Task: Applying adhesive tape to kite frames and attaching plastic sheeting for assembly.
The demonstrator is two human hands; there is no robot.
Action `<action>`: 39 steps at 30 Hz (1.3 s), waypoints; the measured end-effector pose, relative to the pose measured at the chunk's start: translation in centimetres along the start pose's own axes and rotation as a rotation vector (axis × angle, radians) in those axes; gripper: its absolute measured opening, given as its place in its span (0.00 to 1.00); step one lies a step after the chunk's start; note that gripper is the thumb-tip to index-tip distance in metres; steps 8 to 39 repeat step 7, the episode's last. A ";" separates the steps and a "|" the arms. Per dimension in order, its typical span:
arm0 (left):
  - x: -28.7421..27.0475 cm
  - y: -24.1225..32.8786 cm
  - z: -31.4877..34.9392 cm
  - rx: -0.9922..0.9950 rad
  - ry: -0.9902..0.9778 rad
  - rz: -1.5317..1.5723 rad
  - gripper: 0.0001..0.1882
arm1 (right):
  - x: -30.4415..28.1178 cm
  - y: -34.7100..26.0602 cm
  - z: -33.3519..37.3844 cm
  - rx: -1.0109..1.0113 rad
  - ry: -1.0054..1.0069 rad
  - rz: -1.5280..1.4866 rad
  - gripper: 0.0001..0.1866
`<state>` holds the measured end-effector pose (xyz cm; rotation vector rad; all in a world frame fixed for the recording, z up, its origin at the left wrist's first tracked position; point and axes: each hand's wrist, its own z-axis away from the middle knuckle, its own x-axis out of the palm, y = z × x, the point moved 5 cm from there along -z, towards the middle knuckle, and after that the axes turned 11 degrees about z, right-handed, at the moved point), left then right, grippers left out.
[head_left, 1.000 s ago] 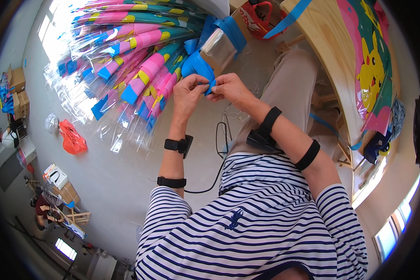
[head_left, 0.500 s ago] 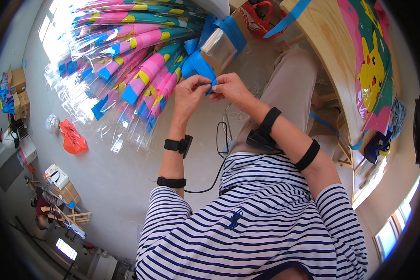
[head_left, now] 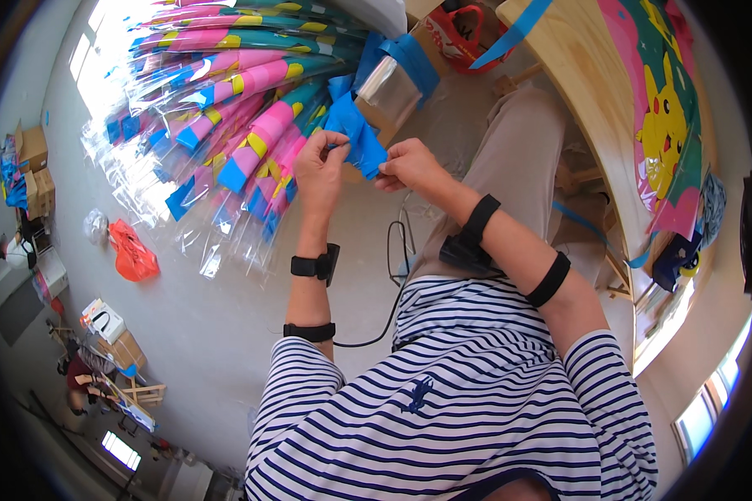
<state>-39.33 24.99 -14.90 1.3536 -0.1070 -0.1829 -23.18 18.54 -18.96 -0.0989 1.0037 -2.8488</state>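
A thin blue sheet of film or cloth is spread between my two hands. My left hand pinches its left edge with thumb and forefinger. At its lower right corner, my right hand grips it between closed fingers. The sheet's upper end runs up beside a shiny, box-like thing with blue strips around its top. Just left of the sheet lies a large fanned bundle of clear plastic-wrapped, pink, blue and yellow folded pieces.
On the right, a wooden table carries a printed colourful sheet, and a blue strip hangs over its edge. A red bag stands beyond. On the floor at left lie an orange-red plastic bag and cardboard boxes. Another person is far left.
My hands have moved apart from where they met, the left hand going left. The crumpled blue sheet is now spread wider between them.
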 end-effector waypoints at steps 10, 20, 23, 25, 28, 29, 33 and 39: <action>-0.5 6.8 -1.6 0.246 0.093 -0.251 0.10 | -1.3 -1.5 1.3 0.065 0.090 0.542 0.12; -0.5 6.8 -1.6 0.246 0.093 -0.251 0.10 | -1.3 -1.5 1.3 0.065 0.090 0.542 0.12; -0.5 6.8 -1.6 0.246 0.093 -0.251 0.10 | -1.3 -1.5 1.3 0.065 0.090 0.542 0.12; -0.5 6.8 -1.6 0.246 0.093 -0.251 0.10 | -1.3 -1.5 1.3 0.065 0.090 0.542 0.12; -0.5 6.8 -1.6 0.246 0.093 -0.251 0.10 | -1.3 -1.5 1.3 0.065 0.090 0.542 0.12; -0.5 6.8 -1.6 0.246 0.093 -0.251 0.10 | -1.3 -1.5 1.3 0.065 0.090 0.542 0.12; -0.5 6.8 -1.6 0.246 0.093 -0.251 0.10 | -1.3 -1.5 1.3 0.065 0.090 0.542 0.12; -0.5 6.8 -1.6 0.246 0.093 -0.251 0.10 | -1.3 -1.5 1.3 0.065 0.090 0.542 0.12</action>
